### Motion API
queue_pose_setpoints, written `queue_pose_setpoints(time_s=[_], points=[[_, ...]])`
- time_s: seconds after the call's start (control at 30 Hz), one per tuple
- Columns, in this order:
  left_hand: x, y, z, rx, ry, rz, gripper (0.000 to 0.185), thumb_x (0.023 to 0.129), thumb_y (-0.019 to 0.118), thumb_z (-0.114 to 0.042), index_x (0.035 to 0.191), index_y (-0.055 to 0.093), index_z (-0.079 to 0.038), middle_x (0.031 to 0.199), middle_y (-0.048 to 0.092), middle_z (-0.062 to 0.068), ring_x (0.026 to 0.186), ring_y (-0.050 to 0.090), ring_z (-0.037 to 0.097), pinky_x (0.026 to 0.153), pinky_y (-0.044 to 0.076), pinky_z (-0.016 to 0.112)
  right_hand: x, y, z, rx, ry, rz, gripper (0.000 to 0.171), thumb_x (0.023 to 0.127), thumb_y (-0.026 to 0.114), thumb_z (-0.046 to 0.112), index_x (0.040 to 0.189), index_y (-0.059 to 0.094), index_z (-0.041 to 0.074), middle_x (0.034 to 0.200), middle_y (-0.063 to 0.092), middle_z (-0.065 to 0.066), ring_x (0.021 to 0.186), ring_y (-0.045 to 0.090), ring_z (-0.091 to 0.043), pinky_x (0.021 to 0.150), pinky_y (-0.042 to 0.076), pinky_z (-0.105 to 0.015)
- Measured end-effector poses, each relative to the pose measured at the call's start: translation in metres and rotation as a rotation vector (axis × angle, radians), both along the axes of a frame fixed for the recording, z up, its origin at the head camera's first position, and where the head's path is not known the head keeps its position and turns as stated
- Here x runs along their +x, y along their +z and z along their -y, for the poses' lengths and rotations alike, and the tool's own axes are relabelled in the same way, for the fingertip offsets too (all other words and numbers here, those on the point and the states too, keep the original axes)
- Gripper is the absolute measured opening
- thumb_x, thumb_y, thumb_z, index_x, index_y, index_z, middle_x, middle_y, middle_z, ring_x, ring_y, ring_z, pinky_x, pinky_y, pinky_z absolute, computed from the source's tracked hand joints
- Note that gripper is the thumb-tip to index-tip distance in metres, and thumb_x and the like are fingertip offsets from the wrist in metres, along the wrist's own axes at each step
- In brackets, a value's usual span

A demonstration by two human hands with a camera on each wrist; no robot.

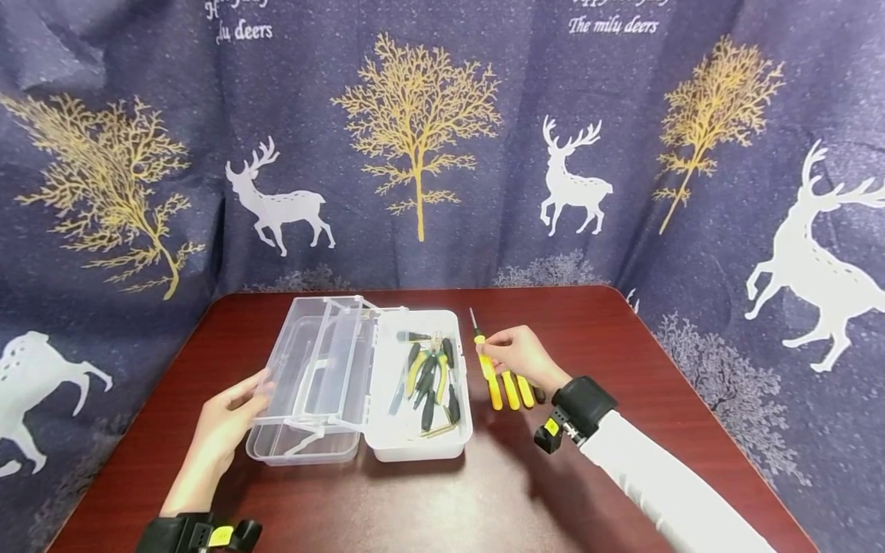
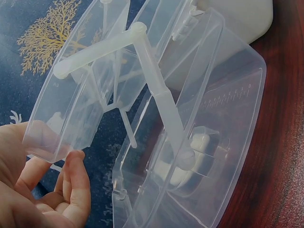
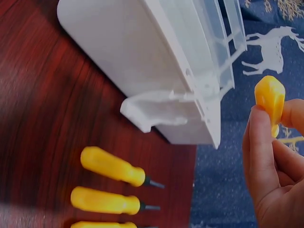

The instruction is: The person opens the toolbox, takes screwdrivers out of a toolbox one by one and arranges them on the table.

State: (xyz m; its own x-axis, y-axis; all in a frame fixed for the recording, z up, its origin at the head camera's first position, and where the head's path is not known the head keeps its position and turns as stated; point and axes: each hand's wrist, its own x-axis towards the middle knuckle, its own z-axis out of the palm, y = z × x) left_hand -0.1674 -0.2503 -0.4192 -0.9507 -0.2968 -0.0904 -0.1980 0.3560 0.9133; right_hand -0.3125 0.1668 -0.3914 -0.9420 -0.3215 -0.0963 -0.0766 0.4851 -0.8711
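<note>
My right hand (image 1: 523,357) pinches a screwdriver with a yellow handle (image 3: 270,97) between thumb and fingers, beside the right wall of a white toolbox (image 1: 418,452). Its thin shaft points away from me in the head view. On the left, my left hand (image 1: 230,418) grips the edge of a clear plastic tray (image 2: 52,137) joined by folding arms to the toolbox's open lid (image 1: 304,455). Inside the white base lie pliers with yellow and green handles (image 1: 442,378), several dark-handled tools (image 1: 428,411) and a brass-coloured rod (image 1: 435,432).
More yellow-handled screwdrivers (image 3: 111,165) lie side by side on the red-brown table (image 1: 429,514), right of the toolbox and partly under my right hand in the head view. A white latch (image 3: 152,111) sticks out from the box's right wall. Behind the table hangs a patterned blue cloth (image 1: 456,261).
</note>
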Motion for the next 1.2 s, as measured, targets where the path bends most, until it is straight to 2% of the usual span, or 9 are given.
queue_pose_setpoints(time_s=[0.27, 0.47, 0.7, 0.9, 1.2], points=[[0.0, 0.0, -0.002, 0.023, 0.002, -0.023, 0.055, 0.089, 0.056, -0.028, 0.138, 0.04, -0.01, 0.083, 0.054, -0.041, 0.079, 0.057, -0.017, 0.068, 0.046, 0.01, -0.004, -0.001, -0.029, 0.017, -0.006, 0.008, 0.034, 0.083, 0.065, 0.027, 0.105, 0.066, 0.001, 0.093, 0.067, -0.016, 0.069, 0.062, -0.013, 0.072, 0.056, -0.034], [-0.001, 0.0, -0.001, 0.012, -0.015, -0.001, 0.057, 0.089, 0.056, -0.031, 0.14, 0.037, -0.012, 0.084, 0.053, -0.042, 0.08, 0.053, -0.021, 0.069, 0.045, 0.009, -0.004, -0.001, -0.046, 0.026, -0.008, 0.012, 0.035, 0.085, 0.063, 0.026, 0.108, 0.065, 0.0, 0.096, 0.067, -0.018, 0.072, 0.062, -0.015, 0.075, 0.055, -0.037], [-0.001, -0.003, 0.001, -0.008, -0.02, 0.003, 0.056, 0.09, 0.055, -0.028, 0.14, 0.037, -0.012, 0.086, 0.054, -0.042, 0.081, 0.051, -0.022, 0.069, 0.045, 0.011, -0.004, -0.006, -0.061, 0.041, -0.036, 0.013, 0.035, 0.084, 0.063, 0.024, 0.108, 0.064, -0.002, 0.097, 0.067, -0.019, 0.07, 0.062, -0.013, 0.069, 0.056, -0.032], [0.001, -0.004, 0.003, -0.01, -0.017, 0.01, 0.056, 0.09, 0.054, -0.03, 0.14, 0.037, -0.012, 0.086, 0.053, -0.043, 0.08, 0.052, -0.021, 0.068, 0.044, 0.012, -0.007, -0.012, -0.074, 0.054, -0.052, 0.013, 0.037, 0.083, 0.064, 0.025, 0.108, 0.064, -0.002, 0.097, 0.068, -0.018, 0.069, 0.062, -0.012, 0.068, 0.056, -0.031], [-0.001, -0.004, 0.002, 0.0, -0.017, 0.002, 0.055, 0.09, 0.054, -0.029, 0.14, 0.037, -0.011, 0.086, 0.054, -0.042, 0.08, 0.053, -0.021, 0.069, 0.045, 0.012, -0.01, -0.003, -0.101, 0.074, -0.093, -0.04, 0.036, 0.083, 0.063, 0.023, 0.107, 0.065, -0.004, 0.093, 0.07, -0.014, 0.067, 0.062, -0.008, 0.066, 0.056, -0.03]])
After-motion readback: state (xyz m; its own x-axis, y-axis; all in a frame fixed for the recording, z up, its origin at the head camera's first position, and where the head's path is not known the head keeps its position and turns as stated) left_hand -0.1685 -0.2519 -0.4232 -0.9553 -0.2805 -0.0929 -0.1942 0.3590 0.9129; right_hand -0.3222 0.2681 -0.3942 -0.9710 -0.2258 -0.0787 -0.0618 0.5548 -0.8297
